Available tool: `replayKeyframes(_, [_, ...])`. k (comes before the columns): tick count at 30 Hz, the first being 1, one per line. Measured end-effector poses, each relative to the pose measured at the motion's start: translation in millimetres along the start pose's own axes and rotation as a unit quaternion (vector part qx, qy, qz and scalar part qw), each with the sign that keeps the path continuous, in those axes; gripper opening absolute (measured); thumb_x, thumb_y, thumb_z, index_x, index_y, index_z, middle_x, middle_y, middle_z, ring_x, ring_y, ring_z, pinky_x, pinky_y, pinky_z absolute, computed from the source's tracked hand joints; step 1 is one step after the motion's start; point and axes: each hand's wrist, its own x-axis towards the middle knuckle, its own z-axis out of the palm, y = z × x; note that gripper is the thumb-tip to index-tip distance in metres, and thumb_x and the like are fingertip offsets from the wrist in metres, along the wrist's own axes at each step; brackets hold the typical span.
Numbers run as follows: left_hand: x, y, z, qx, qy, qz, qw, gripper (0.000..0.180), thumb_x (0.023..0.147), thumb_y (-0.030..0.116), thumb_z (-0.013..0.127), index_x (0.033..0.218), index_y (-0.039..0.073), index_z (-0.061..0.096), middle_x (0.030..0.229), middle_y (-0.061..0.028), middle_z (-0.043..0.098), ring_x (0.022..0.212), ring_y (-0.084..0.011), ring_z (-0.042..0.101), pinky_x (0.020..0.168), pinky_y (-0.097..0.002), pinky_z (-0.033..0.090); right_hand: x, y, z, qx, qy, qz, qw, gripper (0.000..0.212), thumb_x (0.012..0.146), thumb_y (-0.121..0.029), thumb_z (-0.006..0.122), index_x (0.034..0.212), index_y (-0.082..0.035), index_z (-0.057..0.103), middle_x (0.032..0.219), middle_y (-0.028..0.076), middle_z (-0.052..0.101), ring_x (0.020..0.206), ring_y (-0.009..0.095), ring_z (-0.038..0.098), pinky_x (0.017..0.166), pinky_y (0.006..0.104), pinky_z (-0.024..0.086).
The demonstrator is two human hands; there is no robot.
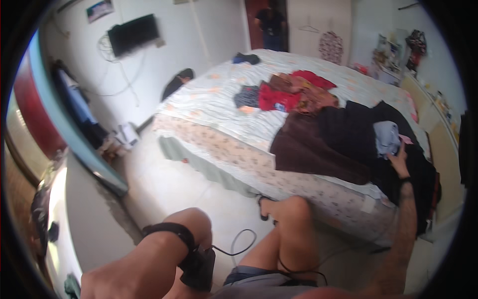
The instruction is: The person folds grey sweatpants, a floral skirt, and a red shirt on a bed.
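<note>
Touching the lower edge of a crumpled pale blue-grey cloth (385, 135) at the frame's right, the right hand (397, 163) has it just beyond the fingers, long axis running up the frame. Thumb and forefinger look parted; whether they pinch fabric, I cannot tell. The left hand cannot be made out. Under the cloth spreads a large black garment (343, 128); farther, toward upper centre, lies a red-and-tan clothing pile (298, 87). A white boxy object (128, 133), left of centre, hides any contents.
</note>
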Motion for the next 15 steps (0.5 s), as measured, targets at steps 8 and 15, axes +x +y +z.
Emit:
replayKeyframes(8, [-6, 58, 17, -0.624, -0.143, -0.468, 0.609, 0.025, 0.084, 0.012, 0.064, 0.105, 0.002, 0.057, 0.105, -0.0112, 0.058, 0.096, -0.0234, 0.059, 0.088, -0.0336, 0.048, -99, -220, 31, -0.104, -0.587, -0.033, 0.802, 0.029, 0.086, -0.028, 0.063, 0.097, -0.001, 0.067, 0.108, 0.009, 0.063, 0.085, 0.016, 0.060, 0.073, 0.0296, 0.049])
replayKeyframes(15, [-50, 59, 34, -0.601, -0.406, -0.575, 0.379, 0.051, 0.088, 0.023, 0.061, 0.130, 0.002, 0.041, 0.127, -0.0197, 0.046, 0.112, -0.0330, 0.049, 0.091, -0.0411, 0.042, -249, -373, -25, 0.179, -0.773, -0.207, 0.572, 0.036, 0.091, -0.032, 0.058, 0.118, -0.007, 0.058, 0.108, 0.012, 0.062, 0.096, 0.026, 0.060, 0.081, 0.0338, 0.048])
